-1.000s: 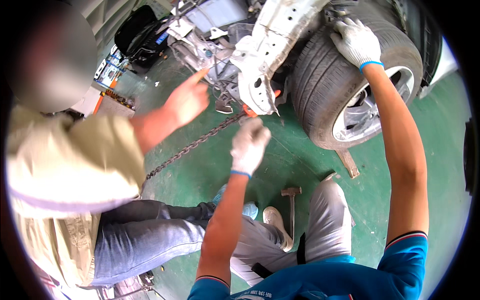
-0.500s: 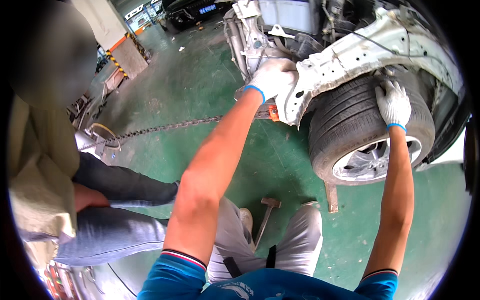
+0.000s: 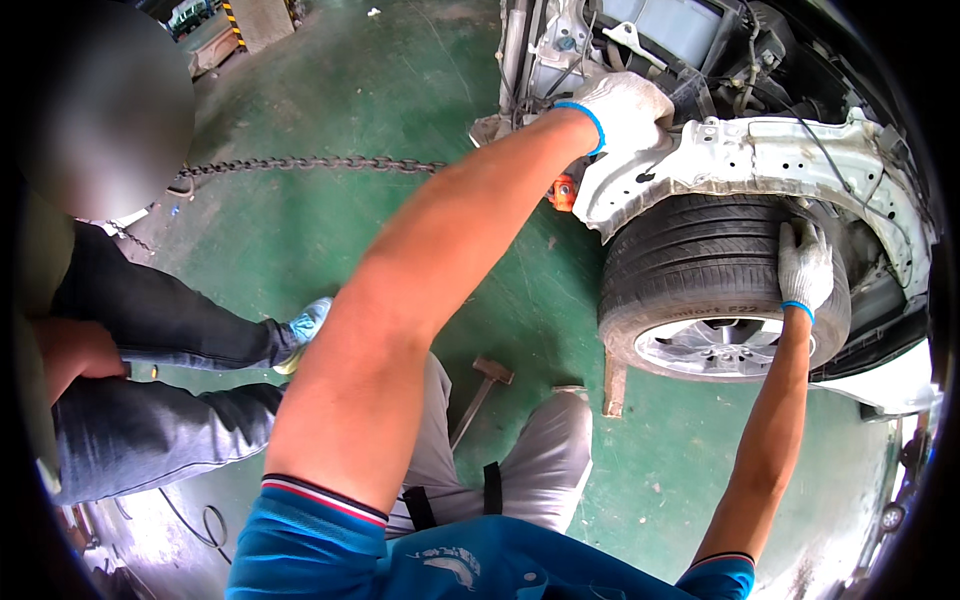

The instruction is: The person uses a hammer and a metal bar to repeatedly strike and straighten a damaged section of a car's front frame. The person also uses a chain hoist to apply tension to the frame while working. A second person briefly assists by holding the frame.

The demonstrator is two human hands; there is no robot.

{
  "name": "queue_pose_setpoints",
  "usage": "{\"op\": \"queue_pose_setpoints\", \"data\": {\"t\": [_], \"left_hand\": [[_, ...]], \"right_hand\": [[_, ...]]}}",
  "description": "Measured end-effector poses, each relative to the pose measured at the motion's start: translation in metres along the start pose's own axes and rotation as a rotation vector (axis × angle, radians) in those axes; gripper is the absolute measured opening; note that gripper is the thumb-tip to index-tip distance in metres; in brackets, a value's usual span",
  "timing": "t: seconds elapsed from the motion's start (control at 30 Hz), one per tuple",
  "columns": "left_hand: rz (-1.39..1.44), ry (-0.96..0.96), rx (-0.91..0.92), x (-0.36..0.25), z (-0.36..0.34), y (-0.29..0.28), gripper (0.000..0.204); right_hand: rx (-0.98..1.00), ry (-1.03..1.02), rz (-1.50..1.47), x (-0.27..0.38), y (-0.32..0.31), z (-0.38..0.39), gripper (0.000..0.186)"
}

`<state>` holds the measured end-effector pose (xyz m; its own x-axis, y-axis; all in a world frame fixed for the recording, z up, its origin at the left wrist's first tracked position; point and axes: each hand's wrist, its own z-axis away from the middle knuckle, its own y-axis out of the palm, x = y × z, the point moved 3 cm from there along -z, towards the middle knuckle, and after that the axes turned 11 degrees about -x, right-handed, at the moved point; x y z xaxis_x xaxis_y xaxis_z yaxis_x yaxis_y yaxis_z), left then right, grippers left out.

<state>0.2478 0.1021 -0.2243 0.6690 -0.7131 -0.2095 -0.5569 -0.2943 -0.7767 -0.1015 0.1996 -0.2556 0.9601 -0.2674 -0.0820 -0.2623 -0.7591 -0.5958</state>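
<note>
A white cotton glove with a blue cuff covers my left hand (image 3: 625, 105), which grips the front end of the white metal inner fender panel (image 3: 730, 160) of a stripped car; its fingertips are partly hidden. My right hand (image 3: 806, 268), gloved the same way, lies on the tread of the black tyre (image 3: 690, 250), fingers stretched out toward the wheel arch. Below the tread shows the silver alloy wheel (image 3: 710, 345). An orange clamp (image 3: 562, 192) sits at the panel's lower front corner. From near it, a taut chain (image 3: 310, 163) runs left, partly behind my left arm.
A co-worker's legs (image 3: 180, 300) stand close on my left. On the green floor by my knees lies a hammer (image 3: 485, 390). A wooden block (image 3: 614, 385) sticks out under the tyre. The open engine bay (image 3: 680, 40) is beyond the panel.
My view has shifted, and the car's front end now shows from more above. My left hand has slid a little along the panel's upper edge. The right hand stays on the tyre.
</note>
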Motion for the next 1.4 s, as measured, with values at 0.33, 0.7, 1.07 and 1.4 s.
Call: {"op": "queue_pose_setpoints", "data": {"t": [0.33,0.7,1.07,1.4], "left_hand": [[0.645,-0.179,-0.279,0.031,0.066,0.04,0.034],[1.614,-1.044,0.407,-0.078,0.175,0.164,0.056],[0.234,-1.098,0.8,0.075,0.245,0.113,0.073],[0.538,-0.51,-0.31,0.04,0.12,0.052,0.032]], "right_hand": [[-0.02,-0.03,0.036,-0.024,0.013,0.001,0.04],[-0.104,0.058,-0.076,0.019,-0.029,0.002,0.026],[-0.291,0.05,-0.131,-0.001,-0.005,0.016,0.02],[-0.31,0.067,-0.121,-0.008,-0.009,0.019,0.018]]}}
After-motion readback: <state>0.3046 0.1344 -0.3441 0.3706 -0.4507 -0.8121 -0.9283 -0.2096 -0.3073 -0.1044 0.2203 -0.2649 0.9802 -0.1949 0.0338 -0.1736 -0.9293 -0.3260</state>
